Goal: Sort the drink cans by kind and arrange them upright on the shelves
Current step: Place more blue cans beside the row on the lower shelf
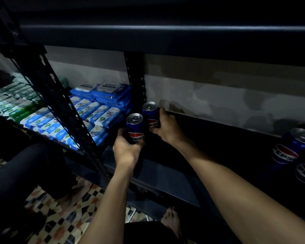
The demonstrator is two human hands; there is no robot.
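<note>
Everywhere dim: dark shelf [218, 147], patterned floor [63, 213].

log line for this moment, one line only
left hand grips front pepsi can, upright | right hand grips rear pepsi can, upright | spot: left end of shelf | other pepsi cans far right

1 wide-angle view from the person's head faces forward and down, close into the dark metal shelf [165, 171], with patterned tile floor [63, 213] at lower left.
</note>
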